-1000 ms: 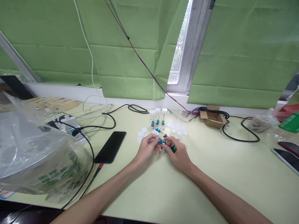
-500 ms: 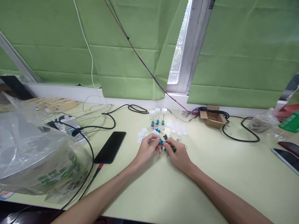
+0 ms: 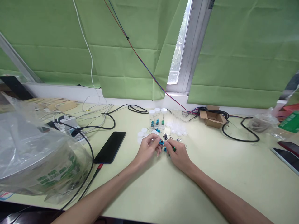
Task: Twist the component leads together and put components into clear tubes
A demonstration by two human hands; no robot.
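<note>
My left hand (image 3: 150, 145) is closed, pinching a small blue part with a thin metal rod (image 3: 161, 142). Close against it, my right hand (image 3: 177, 153) is closed too, its fingertips at the right end of that blue part. Small blue and green pieces show under and beside the right fingers; whether they are held I cannot tell. Just beyond the hands lie a blue piece (image 3: 158, 130) and a small black piece (image 3: 165, 137). Three clear tubes with white caps (image 3: 157, 118) stand upright behind, with blue or green parts inside. Several white caps (image 3: 140, 134) lie left of them.
Several clear capped tubes (image 3: 178, 126) lie at the back. An open cardboard box (image 3: 213, 119) and black cables (image 3: 253, 140) are to the right. On the left are a black phone (image 3: 110, 147) and a large bagged tub (image 3: 44, 165); other phones (image 3: 286, 160) lie far right.
Both hands stay almost in place. The blue part between them has shifted very slightly to the right, and the right fingers have moved a little on it.
</note>
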